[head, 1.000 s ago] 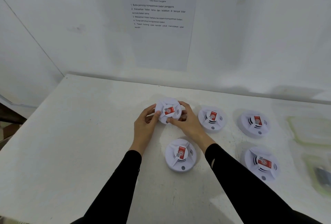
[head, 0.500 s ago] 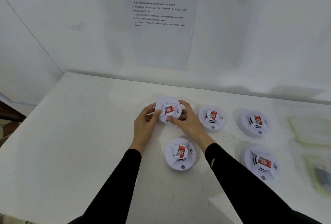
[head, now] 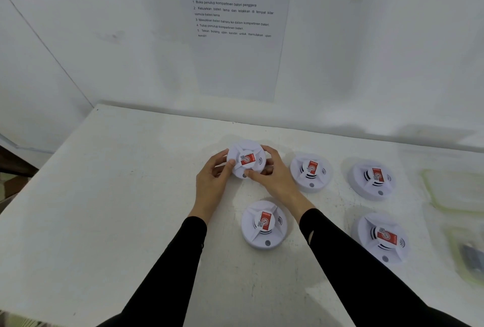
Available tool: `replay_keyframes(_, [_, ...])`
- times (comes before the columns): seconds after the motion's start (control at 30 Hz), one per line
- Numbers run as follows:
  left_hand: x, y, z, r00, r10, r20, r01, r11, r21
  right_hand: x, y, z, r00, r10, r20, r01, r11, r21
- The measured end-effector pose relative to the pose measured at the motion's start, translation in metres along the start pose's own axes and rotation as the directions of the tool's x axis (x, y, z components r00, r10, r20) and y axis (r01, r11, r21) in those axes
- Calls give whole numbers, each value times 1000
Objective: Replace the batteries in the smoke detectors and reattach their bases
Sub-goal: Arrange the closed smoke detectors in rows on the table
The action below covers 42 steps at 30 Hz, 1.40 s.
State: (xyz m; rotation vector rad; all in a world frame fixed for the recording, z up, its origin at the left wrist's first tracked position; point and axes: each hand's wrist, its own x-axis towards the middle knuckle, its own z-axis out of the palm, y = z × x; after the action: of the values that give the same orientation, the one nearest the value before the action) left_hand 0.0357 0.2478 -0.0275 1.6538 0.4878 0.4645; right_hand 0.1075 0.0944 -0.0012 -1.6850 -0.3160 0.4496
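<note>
Several round white smoke detectors with red stickers lie on a white table [head: 104, 209]. One smoke detector [head: 246, 157] is raised and tilted toward me, gripped from both sides. My left hand [head: 212, 185] holds its left rim with the thumb on its face. My right hand [head: 275, 177] wraps its right rim, thumb under the front edge. Another detector [head: 263, 224] sits flat just in front of my hands. Two more detectors [head: 310, 172] [head: 373, 178] rest to the right, and a fifth [head: 381, 236] is at the near right.
Two clear plastic containers stand at the right edge, one [head: 455, 190] farther back and one [head: 468, 256] nearer with dark items inside. A printed instruction sheet [head: 233, 12] hangs on the white wall behind the table. The table's left edge drops off to the floor.
The held detector has turned in my hands, so its red sticker sits at a different angle and its face tips more toward me. Both hands keep their grip in the same place.
</note>
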Motion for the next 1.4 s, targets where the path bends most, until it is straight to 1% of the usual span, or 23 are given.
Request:
replay_keyframes(0.8, [0,1,0,1000,8,4,-8,1000,2,1,1,1,1000,-8,3,8,1000,-21])
replay_keyframes(0.97, [-1,2,0,1000,4,0,-4,1000,-14,2,2,-5,997,35,68,-37,999,18])
replay_keyframes(1.07, [0,1,0,1000,1,-1,-1,1000,-25,5,6,-10,994,98,42,-98,995,3])
replay_keyframes(1.2, [1,-1,-1,1000,1,0,-1,1000,-21,5,9,-10,997,74,25,-73,996,-57])
replay_keyframes(1.4, [1,0,0,1000,0,4,0,1000,-13,5,8,-10,998,68,20,-67,997,-43])
